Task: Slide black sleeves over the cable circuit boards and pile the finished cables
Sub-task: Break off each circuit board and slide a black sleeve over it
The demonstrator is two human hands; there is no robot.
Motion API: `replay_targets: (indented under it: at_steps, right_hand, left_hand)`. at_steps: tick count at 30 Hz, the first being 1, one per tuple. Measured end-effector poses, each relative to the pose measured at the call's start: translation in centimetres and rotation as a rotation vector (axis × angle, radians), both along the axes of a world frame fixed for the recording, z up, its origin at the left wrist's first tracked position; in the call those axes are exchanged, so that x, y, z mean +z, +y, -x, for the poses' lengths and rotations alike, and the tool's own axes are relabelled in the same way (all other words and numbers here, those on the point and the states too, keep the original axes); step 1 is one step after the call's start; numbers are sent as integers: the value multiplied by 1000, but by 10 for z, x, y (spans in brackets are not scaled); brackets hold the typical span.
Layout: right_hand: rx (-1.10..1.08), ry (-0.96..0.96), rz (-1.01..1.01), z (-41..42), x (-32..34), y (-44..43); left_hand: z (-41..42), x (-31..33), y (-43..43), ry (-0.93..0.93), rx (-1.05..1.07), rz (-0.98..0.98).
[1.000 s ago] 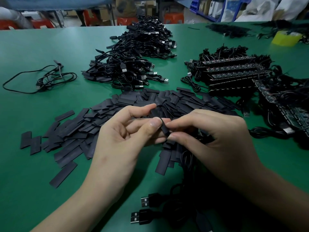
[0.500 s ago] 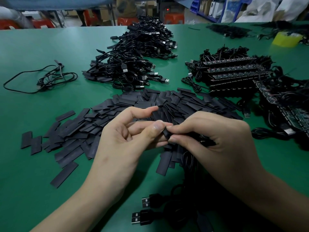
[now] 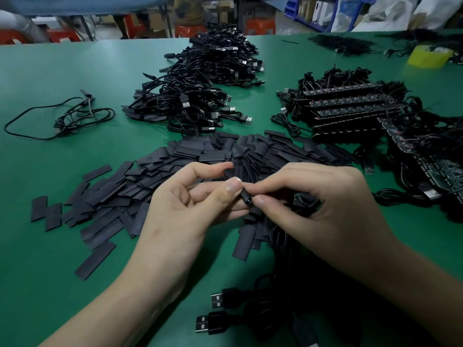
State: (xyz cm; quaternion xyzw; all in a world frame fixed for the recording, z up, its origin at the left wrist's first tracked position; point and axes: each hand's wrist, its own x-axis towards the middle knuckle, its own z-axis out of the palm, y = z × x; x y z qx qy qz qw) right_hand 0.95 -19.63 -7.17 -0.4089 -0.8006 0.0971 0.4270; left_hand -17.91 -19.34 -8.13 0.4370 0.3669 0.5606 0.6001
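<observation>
Black sleeve (image 3: pixel 246 200) pinched by left hand (image 3: pixel 180 211) and right hand (image 3: pixel 338 211), loose sleeves (image 3: pixel 175 156) behind, green table (image 3: pixel 50 271)

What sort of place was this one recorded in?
Probably an electronics assembly workshop. A green worktable holds a heap of cut black sleeves, a large pile of USB cables and stacked rows of circuit boards with wires attached: batch handwork, not a home or an office.

Flat black sleeves (image 3: pixel 140 181) lie heaped mid-table, one sleeve (image 3: pixel 246 199) pinched above. Finished cables (image 3: pixel 190 101) lie tangled behind; circuit boards (image 3: pixel 350 106) stacked right.
</observation>
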Motion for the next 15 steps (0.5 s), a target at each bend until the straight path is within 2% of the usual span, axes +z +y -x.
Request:
replay_targets:
  at_steps: [6,15]
  right_hand:
    - [-35,-116,-34,-2,1,-2]
    - [-79,-112,-115,0,-5,-3]
  left_hand:
    - [0,0,0,59,-6,-18]
    - [0,3,-1,66,-3,-13]
